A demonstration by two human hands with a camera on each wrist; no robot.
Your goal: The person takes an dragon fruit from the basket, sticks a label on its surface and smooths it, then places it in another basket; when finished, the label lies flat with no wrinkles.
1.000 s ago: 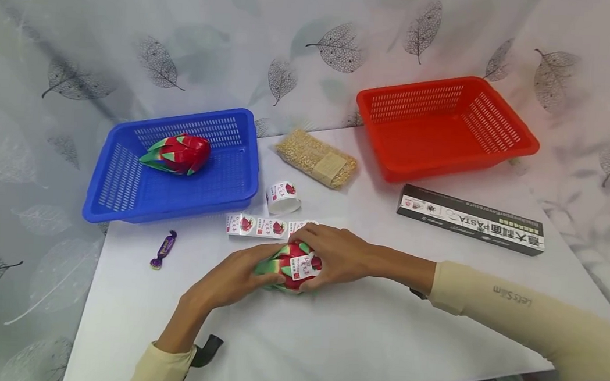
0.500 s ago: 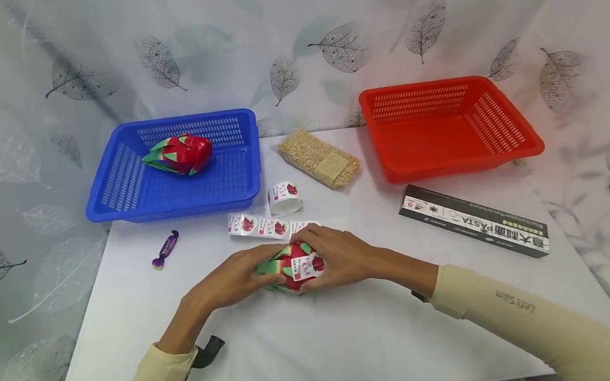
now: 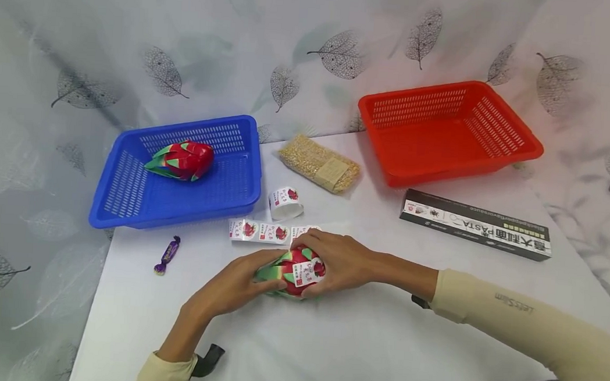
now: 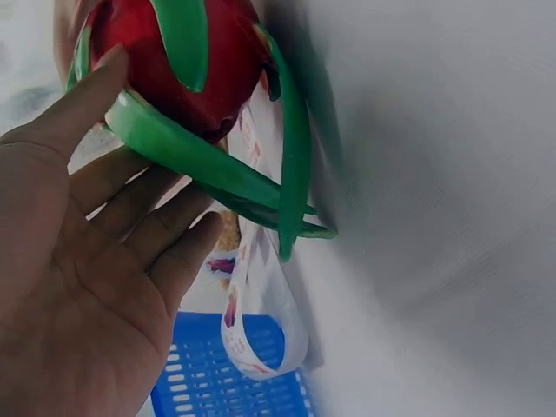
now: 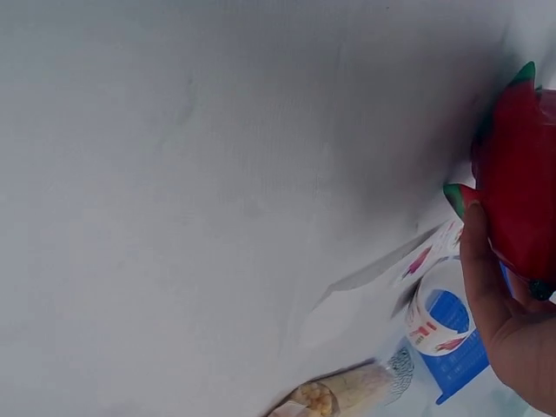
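A red dragon fruit (image 3: 288,271) with green leaf tips lies on the white table in front of me, a printed white sticker (image 3: 307,272) on its top. My left hand (image 3: 231,280) holds its leafy end, thumb on the near side and fingers beyond. In the left wrist view, that thumb touches the red skin beside a long green leaf (image 4: 191,156). Around the rounded end, my right hand (image 3: 350,264) grips with thumb and fingers. Just behind the hands runs a strip of stickers (image 3: 260,232), leading to the sticker roll (image 3: 285,203); the right fingers overlap its end.
A second dragon fruit (image 3: 183,160) lies in the blue basket (image 3: 220,200) at back left. A red basket (image 3: 439,146) stands at back right. Around them are a bag of yellow kernels (image 3: 317,162), a black pasta box (image 3: 476,224) and a purple wrapped candy (image 3: 167,256).
The head view has tilted slightly, so the scene sits a little lower. Both hands keep their hold on the dragon fruit, with almost no movement.
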